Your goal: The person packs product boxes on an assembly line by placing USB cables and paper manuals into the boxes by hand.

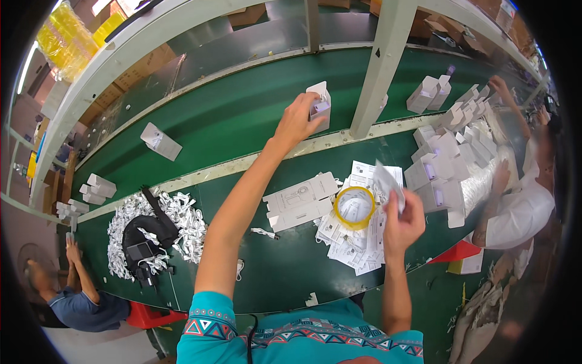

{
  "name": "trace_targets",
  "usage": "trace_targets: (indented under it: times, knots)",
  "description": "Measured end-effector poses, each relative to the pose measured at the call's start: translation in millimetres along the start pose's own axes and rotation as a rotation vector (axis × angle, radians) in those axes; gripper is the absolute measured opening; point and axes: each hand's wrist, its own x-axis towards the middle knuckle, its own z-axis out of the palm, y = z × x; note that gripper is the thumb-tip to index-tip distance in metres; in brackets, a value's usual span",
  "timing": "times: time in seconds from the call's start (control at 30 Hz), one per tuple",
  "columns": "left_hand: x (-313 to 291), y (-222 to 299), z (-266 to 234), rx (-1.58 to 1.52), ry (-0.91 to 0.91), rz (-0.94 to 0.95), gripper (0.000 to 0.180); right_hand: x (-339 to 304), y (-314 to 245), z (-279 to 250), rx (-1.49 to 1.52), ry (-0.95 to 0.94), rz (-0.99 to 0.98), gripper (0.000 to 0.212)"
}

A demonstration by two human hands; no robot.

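My left hand point(297, 118) reaches far forward onto the green belt. Its thumb and fingers grip a small white open-topped box point(323, 115) with its flap up and something pale purple inside. Nearer to me, my right hand point(405, 223) is closed on a folded white paper leaflet point(387, 185), held up between thumb and fingers. Beneath and beside it lies a spread pile of printed leaflets point(357, 258). A yellow tape roll point(354, 208) rests on that pile. To its left lies a flattened printed carton point(301, 200).
A heap of white cables point(188, 230) with a black strap bag point(142, 233) on it lies at left. Another white box point(161, 142) stands on the belt. Many open boxes point(436, 167) crowd the right. A metal post point(383, 67) rises by the belt. Co-workers sit on both sides.
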Motion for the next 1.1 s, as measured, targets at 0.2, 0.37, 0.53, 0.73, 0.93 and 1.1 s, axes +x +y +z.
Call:
trace_targets:
  times: [0.2,0.37,0.53,0.73,0.93,1.1]
  knots:
    - [2.0,0.0,7.1,-0.073,0.031,0.018,0.071,120.6,-5.1,137.5,-0.202,-0.229,-0.866,0.022]
    - [-9.9,-9.4,7.2,-0.114,0.02,0.084,0.083,124.2,67.8,202.0,-0.674,-0.646,-0.879,0.02]
    - [-28.2,-13.4,-21.7,-0.166,-0.01,-0.022,0.083,95.9,31.8,232.1,-0.689,-0.722,-0.622,0.032]
    - [-32.9,-28.2,-31.3,0.102,-0.021,0.032,0.055,115.4,-6.6,219.8,-0.578,-1.075,-0.162,0.027]
    - [-16.9,-40.3,-39.9,0.364,-0.155,-0.078,0.044,100.4,-6.1,152.7,-0.022,-0.801,-0.571,0.037]
    - [13.8,-0.1,-48.1,0.464,-0.3,-0.232,0.05,79.0,-59.5,4.2,-0.031,-0.653,-0.264,0.033]
